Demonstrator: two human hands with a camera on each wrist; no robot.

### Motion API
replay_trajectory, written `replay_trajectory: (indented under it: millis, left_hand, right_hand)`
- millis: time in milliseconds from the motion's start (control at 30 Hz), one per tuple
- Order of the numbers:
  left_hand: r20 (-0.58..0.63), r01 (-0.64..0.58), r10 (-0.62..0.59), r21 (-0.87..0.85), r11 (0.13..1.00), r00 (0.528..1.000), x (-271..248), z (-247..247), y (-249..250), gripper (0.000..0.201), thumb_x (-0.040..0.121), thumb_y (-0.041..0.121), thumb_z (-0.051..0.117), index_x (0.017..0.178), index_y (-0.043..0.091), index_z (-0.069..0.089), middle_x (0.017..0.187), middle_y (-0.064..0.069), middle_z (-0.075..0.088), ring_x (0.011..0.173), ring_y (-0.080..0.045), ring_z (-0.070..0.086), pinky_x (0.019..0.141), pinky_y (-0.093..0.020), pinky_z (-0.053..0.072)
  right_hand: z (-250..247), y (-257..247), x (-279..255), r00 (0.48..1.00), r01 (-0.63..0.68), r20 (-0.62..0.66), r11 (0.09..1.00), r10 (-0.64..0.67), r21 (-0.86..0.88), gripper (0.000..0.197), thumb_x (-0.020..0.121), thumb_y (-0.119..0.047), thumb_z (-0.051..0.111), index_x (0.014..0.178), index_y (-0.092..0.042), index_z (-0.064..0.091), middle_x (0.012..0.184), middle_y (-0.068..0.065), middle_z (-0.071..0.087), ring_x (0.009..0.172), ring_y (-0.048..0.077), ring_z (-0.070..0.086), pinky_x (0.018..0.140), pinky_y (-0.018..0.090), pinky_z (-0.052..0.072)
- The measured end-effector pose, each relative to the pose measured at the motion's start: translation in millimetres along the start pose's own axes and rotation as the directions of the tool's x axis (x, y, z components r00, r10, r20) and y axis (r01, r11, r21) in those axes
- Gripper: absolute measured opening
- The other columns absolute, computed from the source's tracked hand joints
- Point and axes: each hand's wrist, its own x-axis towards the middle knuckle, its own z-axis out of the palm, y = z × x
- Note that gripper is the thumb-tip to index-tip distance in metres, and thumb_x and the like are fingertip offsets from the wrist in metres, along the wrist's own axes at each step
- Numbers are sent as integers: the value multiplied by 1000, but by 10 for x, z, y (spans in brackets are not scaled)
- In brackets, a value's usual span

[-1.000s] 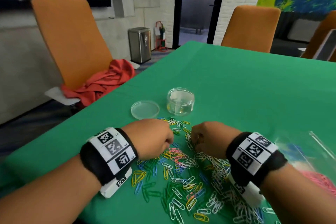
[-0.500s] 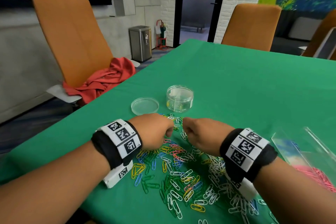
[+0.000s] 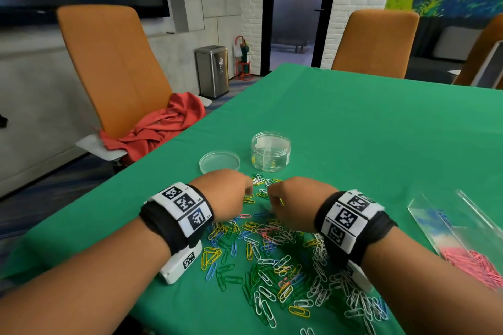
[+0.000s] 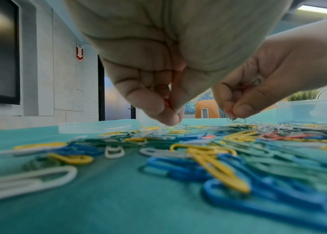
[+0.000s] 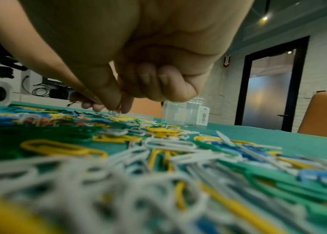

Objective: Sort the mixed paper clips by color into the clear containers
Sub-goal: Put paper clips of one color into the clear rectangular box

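Observation:
A mixed pile of paper clips [image 3: 272,255] in yellow, green, blue, white and pink lies on the green table [image 3: 353,130]. Both hands hover over its far end, fingers curled. My left hand [image 3: 248,190] pinches a pink clip [image 4: 167,102], fingertips down on the pile. My right hand [image 3: 272,195] pinches a white clip [image 5: 115,112] just above the pile, and more clips [image 4: 253,81] show tucked in its palm. Just beyond the hands stands a round clear jar [image 3: 270,151] with a few yellow clips, its lid [image 3: 219,162] lying to its left.
A clear rectangular box [image 3: 462,236] holding pink clips [image 3: 473,264] sits at the right. An orange chair [image 3: 114,68] with a red cloth [image 3: 160,125] stands left of the table, and another chair [image 3: 373,43] is at the far side.
Both hands have moved forward along the pile toward the jar and drawn closer together, staying curled.

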Motion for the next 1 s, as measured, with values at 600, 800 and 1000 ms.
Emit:
replay_trajectory:
  millis: [600, 800, 1000]
  left_hand:
    - [-29, -36, 33, -85, 996, 999, -54, -43, 90, 16, 82, 36, 49, 76, 20, 50, 75, 0, 58, 68, -19, 55, 60, -31, 46]
    - [-26, -67, 65, -90, 994, 998, -68, -55, 115, 8, 86, 20, 50, 91, 19, 44, 77, 2, 52, 67, -17, 50, 58, -32, 39]
    - [13, -134, 135, -22, 991, 991, -86, -59, 182, 12, 95, 23, 42, 84, 22, 47, 75, 5, 52, 70, -19, 49, 60, -32, 34]
  right_hand:
    - [-122, 176, -61, 983, 15, -132, 650, 131, 760, 23, 81, -22, 44, 64, -9, 43, 53, 3, 39, 48, 20, 34, 48, 29, 26]
    - [-175, 331, -230, 996, -4, 50, -533, 73, 846, 21, 74, -15, 27, 71, -8, 47, 60, 4, 30, 46, 13, 22, 41, 16, 10]
    - [4, 355, -111, 955, -109, 197, -358, 221, 927, 31, 98, -33, 46, 72, -16, 46, 57, 0, 35, 43, 10, 25, 38, 17, 11]
